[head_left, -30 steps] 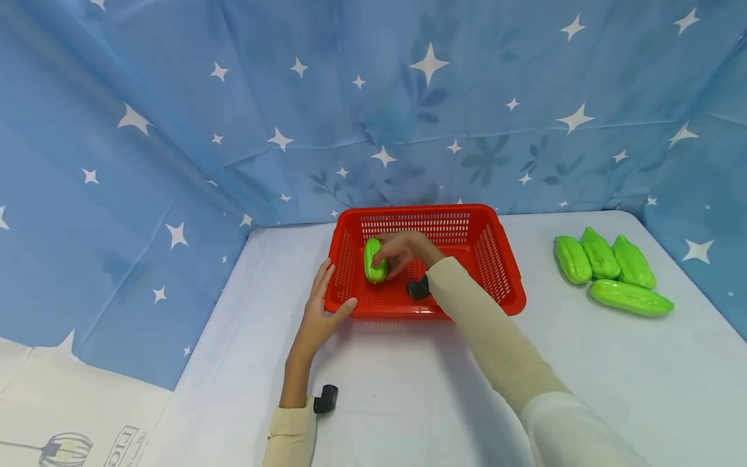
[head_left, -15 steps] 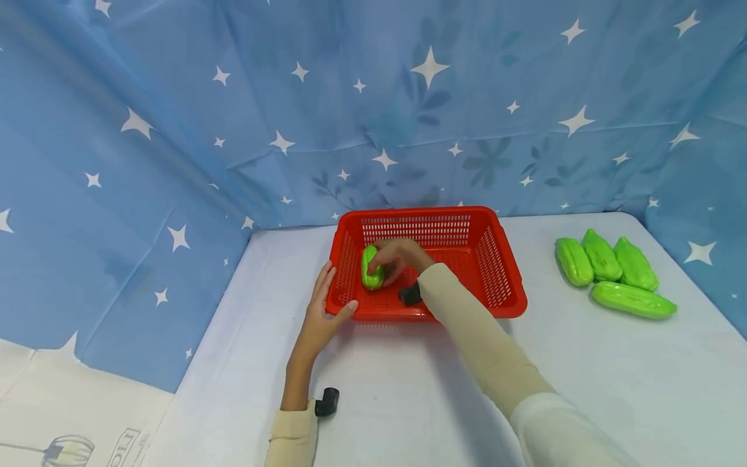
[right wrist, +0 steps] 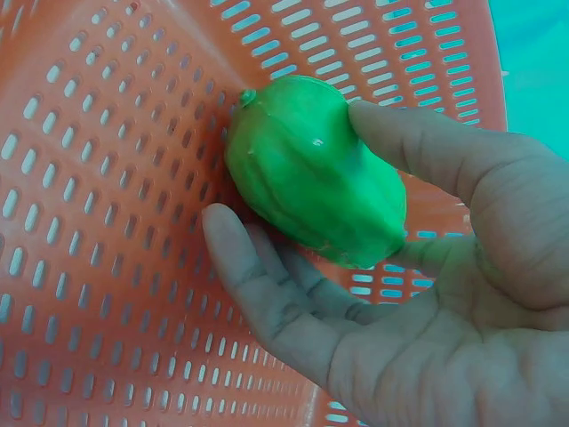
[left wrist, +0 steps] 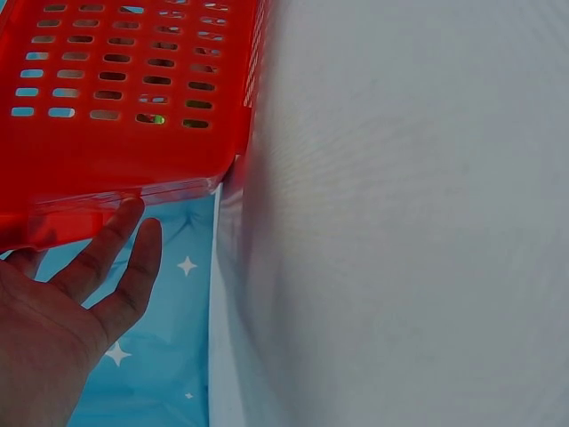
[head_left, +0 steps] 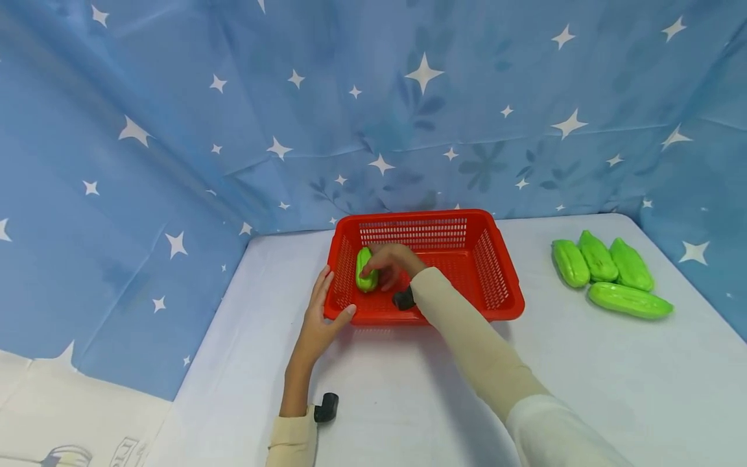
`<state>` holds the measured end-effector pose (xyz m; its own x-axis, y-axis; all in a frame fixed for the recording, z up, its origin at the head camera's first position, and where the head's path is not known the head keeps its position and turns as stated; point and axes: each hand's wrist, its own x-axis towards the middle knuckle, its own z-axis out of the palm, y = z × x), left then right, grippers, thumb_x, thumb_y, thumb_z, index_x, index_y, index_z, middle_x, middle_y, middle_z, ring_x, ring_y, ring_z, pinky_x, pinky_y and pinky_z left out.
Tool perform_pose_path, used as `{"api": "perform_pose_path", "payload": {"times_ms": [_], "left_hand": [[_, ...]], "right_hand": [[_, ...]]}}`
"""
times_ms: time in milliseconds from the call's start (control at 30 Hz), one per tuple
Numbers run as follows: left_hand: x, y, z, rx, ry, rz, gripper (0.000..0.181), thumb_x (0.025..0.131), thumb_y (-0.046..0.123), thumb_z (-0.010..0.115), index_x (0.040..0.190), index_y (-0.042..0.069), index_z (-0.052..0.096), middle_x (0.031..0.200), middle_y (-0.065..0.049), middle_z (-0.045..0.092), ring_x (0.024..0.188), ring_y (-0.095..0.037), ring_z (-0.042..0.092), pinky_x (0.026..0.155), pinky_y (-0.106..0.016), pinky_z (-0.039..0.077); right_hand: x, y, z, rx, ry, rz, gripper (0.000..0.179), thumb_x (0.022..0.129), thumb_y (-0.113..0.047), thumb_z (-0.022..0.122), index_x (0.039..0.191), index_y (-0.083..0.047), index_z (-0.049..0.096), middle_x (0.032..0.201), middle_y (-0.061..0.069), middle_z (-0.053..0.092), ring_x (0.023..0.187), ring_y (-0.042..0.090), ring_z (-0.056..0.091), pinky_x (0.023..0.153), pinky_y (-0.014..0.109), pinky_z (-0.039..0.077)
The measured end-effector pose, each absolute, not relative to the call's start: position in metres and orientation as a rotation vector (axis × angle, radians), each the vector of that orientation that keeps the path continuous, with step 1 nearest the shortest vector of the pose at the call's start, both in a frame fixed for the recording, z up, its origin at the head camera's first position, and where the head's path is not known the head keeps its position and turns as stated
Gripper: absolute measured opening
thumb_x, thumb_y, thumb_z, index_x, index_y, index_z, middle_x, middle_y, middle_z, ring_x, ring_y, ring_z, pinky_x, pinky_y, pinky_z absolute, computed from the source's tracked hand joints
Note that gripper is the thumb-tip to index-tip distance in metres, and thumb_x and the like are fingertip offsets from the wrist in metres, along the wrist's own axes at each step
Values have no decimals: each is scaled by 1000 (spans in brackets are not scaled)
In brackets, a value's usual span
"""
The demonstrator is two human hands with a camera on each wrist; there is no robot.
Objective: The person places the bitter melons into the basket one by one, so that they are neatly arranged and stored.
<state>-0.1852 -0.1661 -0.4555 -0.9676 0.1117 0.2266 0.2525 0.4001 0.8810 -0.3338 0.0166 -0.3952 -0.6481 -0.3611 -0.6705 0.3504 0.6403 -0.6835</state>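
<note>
A red perforated basket [head_left: 506,285] rests on the white table by the blue curtain. My right hand [head_left: 392,261] is inside its left part, thumb and fingers around a glossy green ridged fruit [head_left: 363,272]. In the right wrist view, the thumb touches the upper side of the fruit [right wrist: 302,169], while the forefinger sits a little apart below. The fruit lies along the basket's left side near the wall. At the basket's near left corner, my left hand [head_left: 318,327] touches the rim with fingers spread and fairly straight. In the left wrist view, fingertips meet the basket [left wrist: 116,151].
Several similar green fruits [head_left: 629,300] lie grouped at the table's right side. A blue star-patterned curtain [head_left: 408,149] rises directly behind the basket and along the left. A black wrist device [head_left: 327,407] sits by the left sleeve.
The right hand and the green fruit have shifted slightly left and nearer inside the basket, toward its left wall. The left hand stays at the corner. The other fruits have not moved.
</note>
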Motion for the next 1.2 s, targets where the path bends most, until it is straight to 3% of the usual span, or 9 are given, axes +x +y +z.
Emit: {"api": "perform_pose_path", "payload": {"times_ms": [233,467,767,1200], "left_hand": [[-182,-170,-455,-305,-2517,-1613,84,87,42,70,156,24,25,162,16,14,151,-19,20,105,-49,45],[-183,-170,-455,-327,-2507,-1610,84,87,42,70,155,26,25,162,16,14,151,-18,18,108,-52,42],[-185,-169,-456,-324,-2508,-1614,83,87,43,70,155,27,25,161,18,15,151,-15,17,108,-51,41],[-186,-167,-456,-330,-2505,-1629,83,87,41,70,155,26,25,161,19,14,151,-15,17,108,-50,42]], "right_hand": [[-335,8,-395,-14,2031,-1066,53,89,-16,69,131,-8,38,118,15,53,110,35,60,91,46,57],[-334,8,-389,21,2025,-1053,47,91,-16,67,128,-7,41,117,14,54,111,35,59,94,46,56],[-334,9,-387,24,2005,-1116,36,92,-10,66,121,-3,45,103,12,55,107,34,62,96,42,55],[-334,11,-386,-5,2060,-1036,38,92,-14,66,122,-5,44,111,20,63,106,37,65,91,44,57]]}}
